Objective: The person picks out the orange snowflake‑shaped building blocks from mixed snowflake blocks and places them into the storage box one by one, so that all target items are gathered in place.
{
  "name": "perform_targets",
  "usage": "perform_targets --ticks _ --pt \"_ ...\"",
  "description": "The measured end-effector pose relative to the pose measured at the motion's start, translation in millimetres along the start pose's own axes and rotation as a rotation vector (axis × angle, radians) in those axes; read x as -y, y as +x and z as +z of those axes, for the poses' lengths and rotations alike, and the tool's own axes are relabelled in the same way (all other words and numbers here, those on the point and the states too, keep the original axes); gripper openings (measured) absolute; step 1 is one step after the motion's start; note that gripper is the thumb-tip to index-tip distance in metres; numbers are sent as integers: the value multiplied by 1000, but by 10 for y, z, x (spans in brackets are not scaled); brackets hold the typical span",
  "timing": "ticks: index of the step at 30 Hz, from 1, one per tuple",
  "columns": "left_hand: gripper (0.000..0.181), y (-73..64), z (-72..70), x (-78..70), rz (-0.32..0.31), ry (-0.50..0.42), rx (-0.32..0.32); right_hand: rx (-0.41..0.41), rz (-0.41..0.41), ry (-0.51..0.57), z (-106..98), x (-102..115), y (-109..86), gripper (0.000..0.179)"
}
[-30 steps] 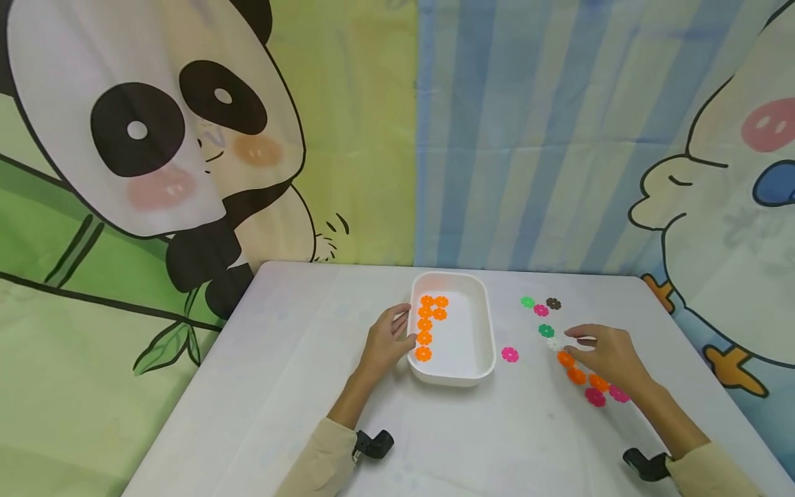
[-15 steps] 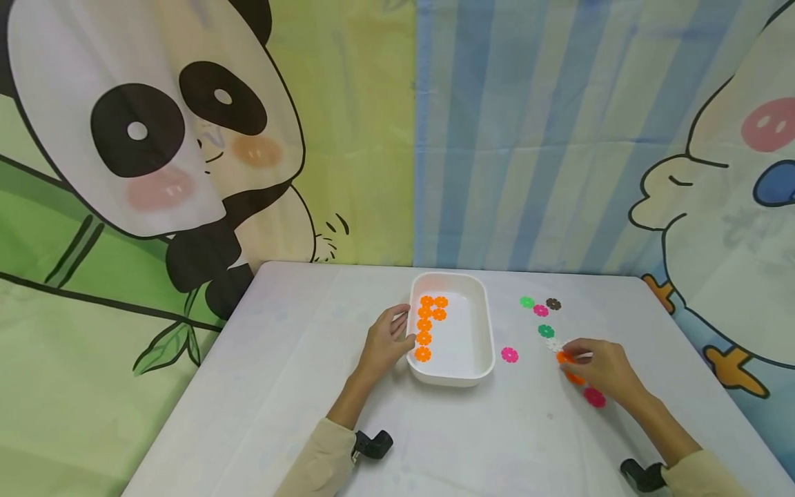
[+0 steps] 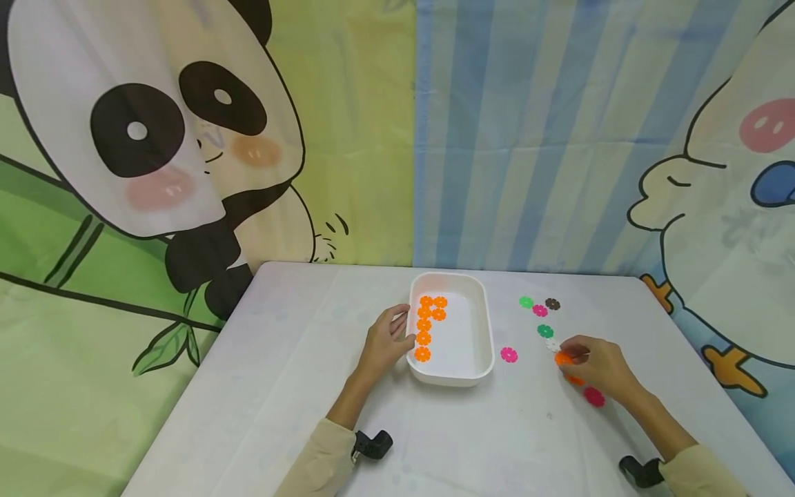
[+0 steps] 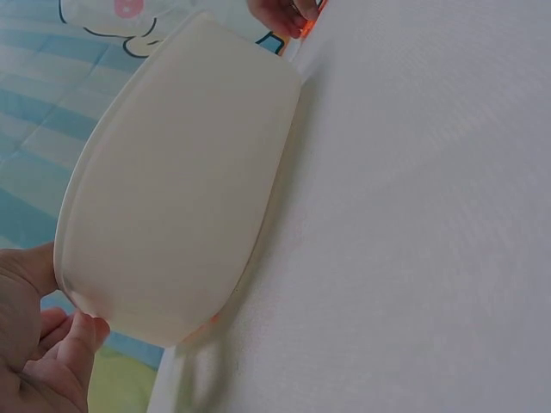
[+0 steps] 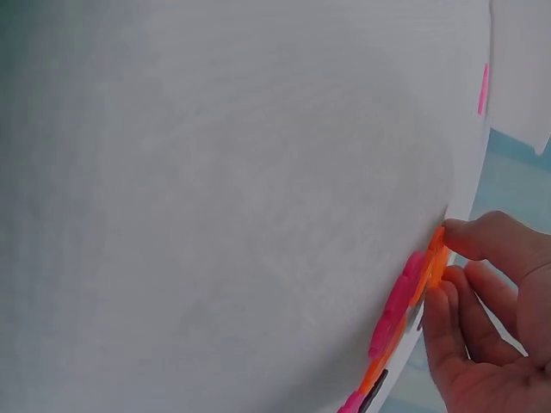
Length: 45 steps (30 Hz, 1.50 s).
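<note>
A white plastic tray (image 3: 452,379) stands on the table with several orange flower-shaped discs (image 3: 424,338) along its left side. My left hand (image 3: 384,348) grips the tray's left wall, thumb and fingers on either side of the rim in the left wrist view. At the right, my right hand (image 3: 599,369) pinches an orange flower-shaped disc (image 5: 438,256) between thumb and fingers, close over the table. Just below it lie another orange disc (image 3: 575,379) and a deep pink disc (image 3: 594,397). A white disc (image 3: 552,344) sits right by my right fingertips.
Farther back lie a dark green disc (image 3: 545,331), a light green one (image 3: 526,302), a pink one (image 3: 540,310) and a brown one (image 3: 553,304). A single pink disc (image 3: 509,355) rests between tray and right hand. A printed curtain (image 3: 354,138) hangs behind the table (image 3: 497,442).
My right hand has come down from beside the white disc to the nearest orange disc and taken hold of it. My left hand and the tray have stayed in place.
</note>
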<state>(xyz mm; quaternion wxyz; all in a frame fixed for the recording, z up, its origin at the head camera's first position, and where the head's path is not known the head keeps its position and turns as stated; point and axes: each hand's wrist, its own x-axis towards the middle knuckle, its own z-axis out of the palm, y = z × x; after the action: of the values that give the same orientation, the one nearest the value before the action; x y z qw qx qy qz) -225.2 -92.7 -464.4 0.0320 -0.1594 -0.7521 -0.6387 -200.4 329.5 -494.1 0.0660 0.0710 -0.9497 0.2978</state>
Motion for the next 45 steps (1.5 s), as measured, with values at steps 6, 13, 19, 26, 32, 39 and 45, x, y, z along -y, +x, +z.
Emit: perform_targets --ticks 6,13,19,26,32,39,45 --pt "57 37 18 125 -11 17 3 10 -12 -44 17 6 30 35" --pt "59 113 35 380 -24 15 -23 30 -32 -69 14 31 57 38" --pt "58 104 37 389 17 1 -28 19 -62 -80 0 12 64 36" --pt "59 90 41 384 16 9 -33 21 -74 -76 8 2 64 33" --pt "58 89 43 364 0 8 -32 19 -75 -62 7 22 54 31" --pt "57 40 34 158 15 0 -9 31 -59 -77 -8 50 59 32" --pt "56 46 40 199 13 10 -22 34 -59 -85 -12 63 68 35"
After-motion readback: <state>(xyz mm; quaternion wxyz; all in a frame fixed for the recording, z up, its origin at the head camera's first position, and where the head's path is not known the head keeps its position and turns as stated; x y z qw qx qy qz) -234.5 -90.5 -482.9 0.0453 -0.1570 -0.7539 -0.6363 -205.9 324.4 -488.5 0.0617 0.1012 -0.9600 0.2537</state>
